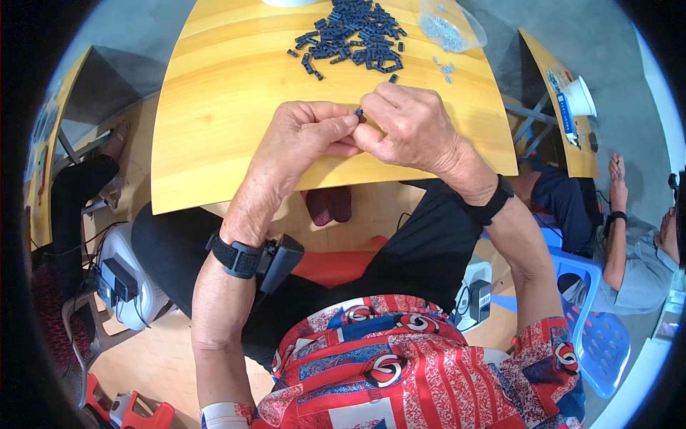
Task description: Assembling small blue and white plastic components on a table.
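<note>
My left hand (307, 136) pinches a small dark plastic piece (359, 113) between thumb and fingertips, just above the near part of the wooden table. My right hand (411, 127) is closed with its fingers curled against the other side of that piece; its knuckles hide most of the grip. Only a bit of the piece shows between the hands. Beyond them lies a heap of dark blue-black plastic pieces (361, 36), short blocks with holes. One loose block (394, 79) rests right behind my right hand.
A clear plastic bag (468, 28) of small shiny parts lies at the table's far right, with several loose shiny parts (446, 69) before it. A yellow wooden table (214, 129) stands before me. At right are a blue plastic chair (600, 343) and another person (629, 250).
</note>
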The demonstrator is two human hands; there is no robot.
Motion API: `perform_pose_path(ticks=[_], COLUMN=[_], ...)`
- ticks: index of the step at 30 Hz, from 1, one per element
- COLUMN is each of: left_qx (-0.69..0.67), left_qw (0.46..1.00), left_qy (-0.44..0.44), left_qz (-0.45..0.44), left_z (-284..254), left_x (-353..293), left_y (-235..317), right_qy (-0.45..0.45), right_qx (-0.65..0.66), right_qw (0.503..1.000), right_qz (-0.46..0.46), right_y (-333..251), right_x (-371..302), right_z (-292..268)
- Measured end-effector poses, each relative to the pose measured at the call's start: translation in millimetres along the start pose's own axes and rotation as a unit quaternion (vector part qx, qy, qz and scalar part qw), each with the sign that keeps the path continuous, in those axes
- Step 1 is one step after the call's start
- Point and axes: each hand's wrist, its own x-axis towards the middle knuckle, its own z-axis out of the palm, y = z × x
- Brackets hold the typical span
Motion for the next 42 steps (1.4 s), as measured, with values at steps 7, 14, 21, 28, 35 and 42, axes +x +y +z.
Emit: perform_pose_path(ticks=[7,14,21,28,35,42], left_qx=[0.011,0.011,0.056,0.132,0.035,0.044], left_qw=[1.000,0.999,0.998,0.991,0.998,0.997], left_qy=[0.008,0.035,0.020,0.021,0.057,0.056], left_qz=[0.015,-0.010,-0.025,-0.019,-0.004,0.042], left_z=[5,8,9,14,20,17], left_x=[2,-7,-3,-3,0,-3], left_y=[-1,1,-1,0,1,-3], right_qy=[-0.001,-0.072,-0.085,-0.091,-0.057,0.015], right_qx=[-0.028,-0.047,-0.027,-0.004,0.018,0.041], right_qw=[0.998,0.992,0.994,0.996,0.993,0.994], right_qz=[-0.062,-0.091,-0.068,-0.010,0.101,0.101], right_y=[1,-11,-14,-21,-17,-20], right_x=[0,1,-7,-11,-14,-12], right_z=[-3,-10,-11,-9,-6,-12])
